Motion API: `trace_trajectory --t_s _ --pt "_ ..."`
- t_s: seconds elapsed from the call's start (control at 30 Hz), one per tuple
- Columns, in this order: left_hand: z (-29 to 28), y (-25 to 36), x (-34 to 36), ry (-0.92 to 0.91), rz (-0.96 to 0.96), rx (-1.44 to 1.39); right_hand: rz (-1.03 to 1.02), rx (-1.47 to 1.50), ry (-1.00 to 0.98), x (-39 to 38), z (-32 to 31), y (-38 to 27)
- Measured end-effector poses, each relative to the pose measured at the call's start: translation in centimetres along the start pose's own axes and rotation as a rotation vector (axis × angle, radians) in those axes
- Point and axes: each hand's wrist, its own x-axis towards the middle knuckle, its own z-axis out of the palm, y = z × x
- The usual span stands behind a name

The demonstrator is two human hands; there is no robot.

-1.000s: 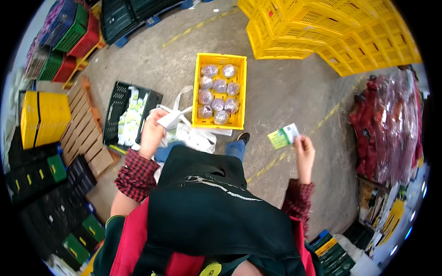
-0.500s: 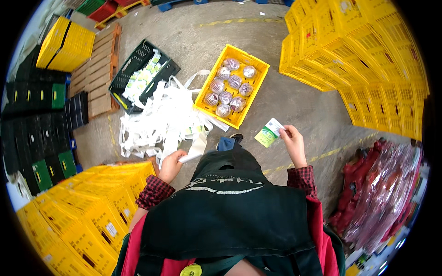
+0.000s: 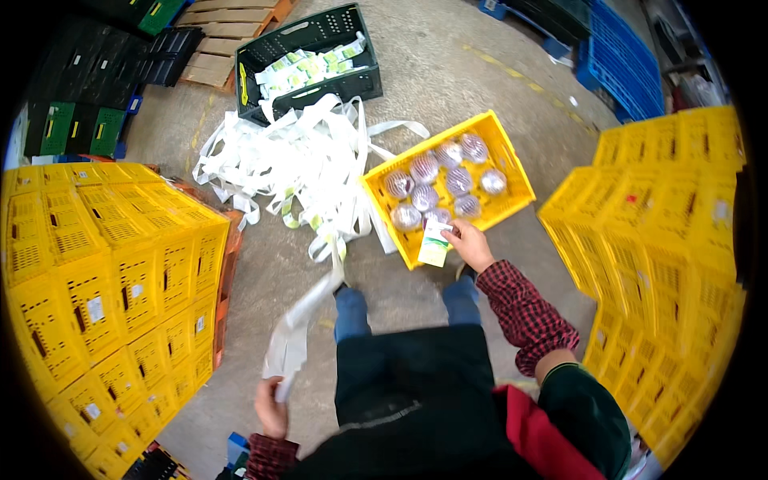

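My right hand (image 3: 474, 245) pinches a small green-and-white label (image 3: 434, 243) by its upper edge, over the near rim of a yellow crate (image 3: 514, 156). Inside that crate lie several round fruits (image 3: 424, 168) wrapped in pale mesh netting; the label covers part of one. Low on the left, my left hand (image 3: 272, 410) is closed on the end of a white strip (image 3: 290, 340). The strip runs up to a tangled heap of white strip (image 3: 296, 156) on the floor, with a few green-and-white labels showing in it.
Behind the heap stands a dark green crate (image 3: 340, 86) with several green-and-white packets (image 3: 300, 72). Stacked yellow crates rise at left (image 3: 120, 256) and right (image 3: 656, 232). A wooden pallet (image 3: 214, 50), black crates (image 3: 84, 68) and a blue pallet (image 3: 628, 64) sit farther off.
My view has turned and shifted. My right hand has brought the label from beside the yellow crate to over its near edge. My left hand has drawn the strip back toward me.
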Motion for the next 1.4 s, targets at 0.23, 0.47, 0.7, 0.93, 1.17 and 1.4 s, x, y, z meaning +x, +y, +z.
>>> trace_trajectory --t_s 0.23,0.47,0.7,0.93,1.17,1.4 --pt "27.9 4.3 16.6 -0.373 0.725 -0.174 -0.338 -0.271 -0.055 18.6 14.4 13.8" --pt "40.6 -1.2 30.3 -0.252 0.765 -0.176 -0.741 -0.584 0.151 30.5 24.7 25.1" --pt "47.4 -3.9 36.2 -0.302 0.348 -0.629 -0.959 -0.691 0.115 30.8 26.5 26.8" --pt "48.5 -1.1 35.1 -0.258 0.372 -0.604 -0.407 0.532 -0.807 21.1 17.9 18.6" --pt "45.5 -2.9 31.2 -0.362 0.240 -0.396 -0.401 0.454 -0.454 13.7 16.0 18.4" --pt "42.2 -7.4 28.0 -0.264 0.599 -0.177 -0.853 -0.387 -0.305 20.1 21.7 25.7"
